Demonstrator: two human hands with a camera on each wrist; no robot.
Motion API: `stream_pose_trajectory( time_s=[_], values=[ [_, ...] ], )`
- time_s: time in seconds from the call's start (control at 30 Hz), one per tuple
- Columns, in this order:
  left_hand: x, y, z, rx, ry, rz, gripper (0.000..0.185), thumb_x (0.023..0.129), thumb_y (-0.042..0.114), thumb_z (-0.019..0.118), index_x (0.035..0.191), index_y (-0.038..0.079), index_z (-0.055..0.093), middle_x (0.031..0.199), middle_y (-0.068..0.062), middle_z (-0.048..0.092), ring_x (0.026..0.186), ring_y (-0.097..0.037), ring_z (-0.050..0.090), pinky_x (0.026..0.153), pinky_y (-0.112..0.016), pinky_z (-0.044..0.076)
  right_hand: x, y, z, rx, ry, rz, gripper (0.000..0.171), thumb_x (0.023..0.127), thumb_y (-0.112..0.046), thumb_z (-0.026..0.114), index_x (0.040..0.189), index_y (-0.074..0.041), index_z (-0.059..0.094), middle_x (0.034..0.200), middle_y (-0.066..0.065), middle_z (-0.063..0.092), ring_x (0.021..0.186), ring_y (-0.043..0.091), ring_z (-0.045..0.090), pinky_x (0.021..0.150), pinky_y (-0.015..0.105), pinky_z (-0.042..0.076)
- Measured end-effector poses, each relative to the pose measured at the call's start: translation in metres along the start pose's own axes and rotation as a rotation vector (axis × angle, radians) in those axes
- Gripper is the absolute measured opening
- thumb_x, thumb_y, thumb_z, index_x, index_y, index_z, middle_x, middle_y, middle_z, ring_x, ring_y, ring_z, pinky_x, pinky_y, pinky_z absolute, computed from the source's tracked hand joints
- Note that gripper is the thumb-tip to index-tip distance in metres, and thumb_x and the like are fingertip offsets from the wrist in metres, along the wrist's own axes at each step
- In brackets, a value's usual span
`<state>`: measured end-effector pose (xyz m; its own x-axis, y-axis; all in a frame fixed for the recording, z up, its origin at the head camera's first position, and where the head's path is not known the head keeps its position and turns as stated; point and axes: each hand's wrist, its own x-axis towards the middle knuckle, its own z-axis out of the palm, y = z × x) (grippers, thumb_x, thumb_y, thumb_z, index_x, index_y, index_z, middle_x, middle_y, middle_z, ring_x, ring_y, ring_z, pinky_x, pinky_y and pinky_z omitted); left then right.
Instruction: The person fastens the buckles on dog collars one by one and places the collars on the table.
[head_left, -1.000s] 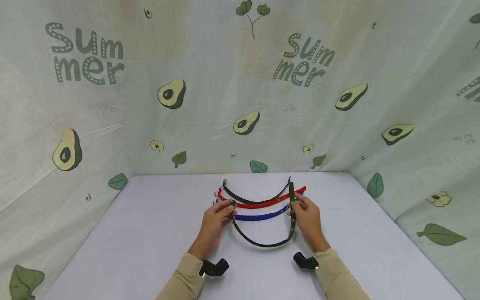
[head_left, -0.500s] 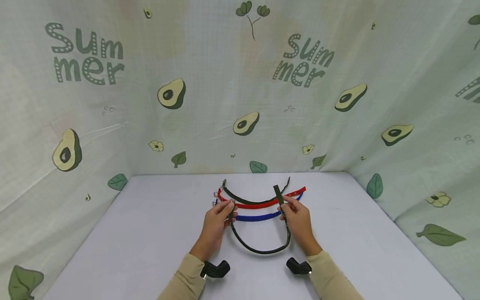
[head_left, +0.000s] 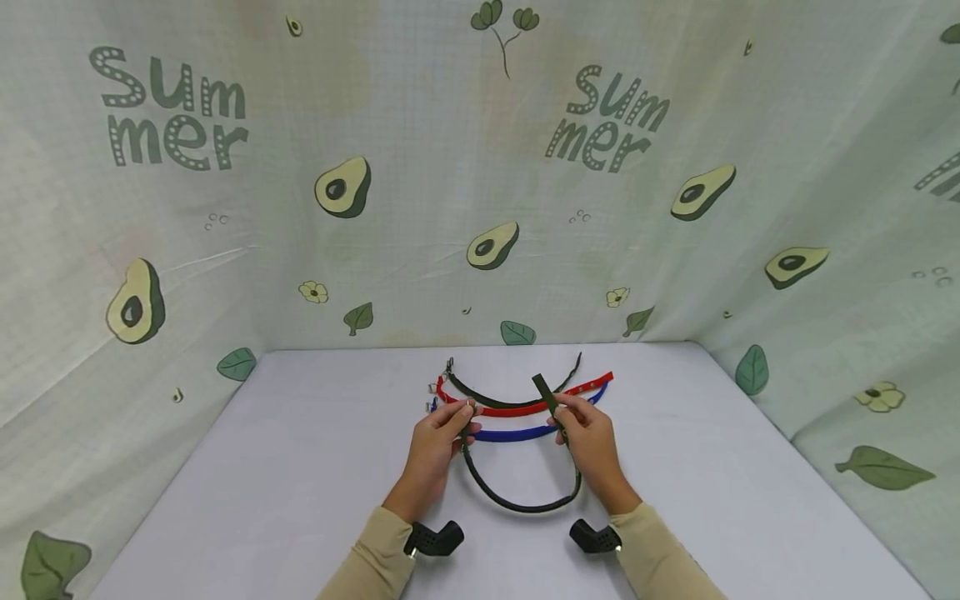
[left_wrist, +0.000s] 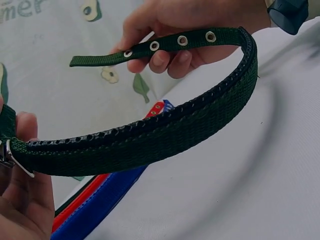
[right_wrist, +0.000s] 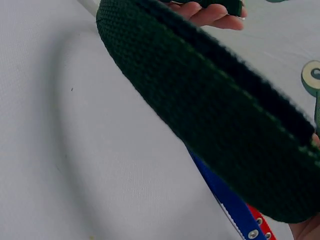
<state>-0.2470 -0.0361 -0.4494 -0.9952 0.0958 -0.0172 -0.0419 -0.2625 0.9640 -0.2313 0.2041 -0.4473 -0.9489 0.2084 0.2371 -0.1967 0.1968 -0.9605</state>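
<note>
A dark green collar (head_left: 525,502) hangs in a loop between my two hands above the white table (head_left: 300,467). My left hand (head_left: 459,414) pinches its buckle end (left_wrist: 12,160). My right hand (head_left: 562,414) pinches the strap end with the eyelets (left_wrist: 165,44), whose tip (head_left: 542,385) sticks up and to the left. In the right wrist view the green webbing (right_wrist: 210,100) fills most of the picture. Behind the hands lie a blue collar (head_left: 510,433), a red collar (head_left: 517,409) and another dark green collar (head_left: 495,401).
Cloth printed with avocados (head_left: 480,167) walls the table at the back and on both sides. The three flat collars lie in curved rows near the table's middle, just beyond my hands. A black wrist mount (head_left: 435,539) sits on each sleeve.
My right hand has moved left towards my left hand with the eyelet end, which now tilts leftward. The hanging loop has grown narrower. The left hand has barely shifted.
</note>
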Motion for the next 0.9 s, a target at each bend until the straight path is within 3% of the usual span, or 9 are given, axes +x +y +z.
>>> stream_pose_trajectory(
  time_s=[0.27,0.47,0.7,0.9],
  values=[
    [0.001,0.007,0.003,-0.002,0.007,0.006,0.042,0.093,0.028,0.073,0.123,-0.001,0.064,0.118,-0.014,0.069,0.091,-0.018,0.067,0.078,-0.026,0.054,-0.002,-0.006,0.007,0.048,-0.039,-0.010,0.021,0.102,-0.016,0.060,0.118,-0.008,0.071,0.089,0.020,0.068,0.062,0.022,0.058,0.059,0.033,0.051],
    [0.001,0.010,0.003,0.001,0.022,-0.025,0.048,0.094,0.029,0.072,0.131,0.000,0.061,0.119,-0.011,0.069,0.091,-0.016,0.067,0.079,-0.025,0.054,-0.003,-0.008,0.010,0.079,-0.086,-0.018,0.020,0.101,-0.016,0.062,0.113,-0.004,0.072,0.087,0.021,0.067,0.061,0.019,0.057,0.056,0.028,0.048],
    [-0.002,0.009,0.007,-0.005,0.004,-0.020,0.049,0.093,0.028,0.073,0.131,-0.001,0.062,0.120,-0.013,0.069,0.091,-0.017,0.067,0.079,-0.025,0.053,-0.010,-0.013,0.012,0.083,-0.152,-0.037,0.018,0.100,-0.017,0.064,0.109,-0.004,0.072,0.092,0.031,0.063,0.065,0.017,0.053,0.054,0.023,0.043],
    [-0.005,0.006,0.010,0.015,0.000,-0.023,0.045,0.092,0.029,0.075,0.127,0.003,0.067,0.114,-0.009,0.070,0.091,-0.017,0.067,0.079,-0.026,0.053,-0.015,-0.014,0.014,0.037,-0.190,-0.059,0.016,0.099,-0.017,0.066,0.108,-0.007,0.074,0.085,0.023,0.061,0.069,0.030,0.054,0.057,0.026,0.047]
  ],
)
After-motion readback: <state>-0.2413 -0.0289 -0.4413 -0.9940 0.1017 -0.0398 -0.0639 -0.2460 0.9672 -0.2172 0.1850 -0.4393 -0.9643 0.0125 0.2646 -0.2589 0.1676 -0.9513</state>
